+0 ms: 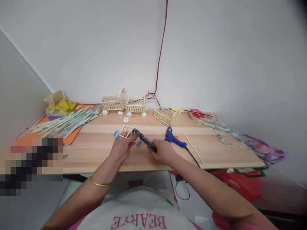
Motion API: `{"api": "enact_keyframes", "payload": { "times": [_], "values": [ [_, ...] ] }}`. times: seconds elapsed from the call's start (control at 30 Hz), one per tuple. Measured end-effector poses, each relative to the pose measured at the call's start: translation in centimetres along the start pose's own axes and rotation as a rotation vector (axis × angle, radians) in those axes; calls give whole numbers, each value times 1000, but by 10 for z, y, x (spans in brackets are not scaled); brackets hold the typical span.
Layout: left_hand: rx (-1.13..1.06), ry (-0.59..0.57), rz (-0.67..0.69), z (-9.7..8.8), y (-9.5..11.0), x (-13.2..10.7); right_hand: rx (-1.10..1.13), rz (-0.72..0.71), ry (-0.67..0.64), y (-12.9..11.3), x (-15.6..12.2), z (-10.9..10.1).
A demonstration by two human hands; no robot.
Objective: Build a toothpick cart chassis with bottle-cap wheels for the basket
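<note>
My left hand (122, 147) pinches a small frame of thin wooden sticks (126, 131) with a blue wheel (116, 134) at its left end and a white wheel (126, 120) at its far end. My right hand (163, 151) is closed round the handle of a black tool (144, 139), a pair of cutters or pliers, whose tip reaches the stick frame. A loose lilac wheel (138, 143) lies on the wooden board (100, 150) between my hands. A blue glue gun (174, 138) lies just right of my right hand.
Two stick carts on white wheels (113, 103) (136, 106) stand at the back, a third cart basket (164, 115) lies tilted. Wrapped sticks (67, 123) are heaped at left, a yellow box (59, 103) behind. Loose sticks (193, 147), wrappers (219, 127), purple scissors (266, 150) lie right.
</note>
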State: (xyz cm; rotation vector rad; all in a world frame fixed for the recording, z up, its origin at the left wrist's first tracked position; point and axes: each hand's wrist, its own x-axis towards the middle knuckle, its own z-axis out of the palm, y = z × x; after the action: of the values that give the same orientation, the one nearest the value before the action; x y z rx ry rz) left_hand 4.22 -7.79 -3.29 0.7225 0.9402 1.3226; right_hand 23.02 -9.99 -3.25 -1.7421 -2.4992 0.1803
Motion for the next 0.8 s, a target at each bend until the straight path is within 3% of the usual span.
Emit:
{"api": "enact_keyframes", "payload": {
  "times": [0.53,0.8],
  "values": [
    [2,-16,-36,-16,-11,13,-3,31,-93,-3,7,1],
    [-33,-71,7,-20,-7,14,-19,-1,-7,-8,2,-5]
  ]
}}
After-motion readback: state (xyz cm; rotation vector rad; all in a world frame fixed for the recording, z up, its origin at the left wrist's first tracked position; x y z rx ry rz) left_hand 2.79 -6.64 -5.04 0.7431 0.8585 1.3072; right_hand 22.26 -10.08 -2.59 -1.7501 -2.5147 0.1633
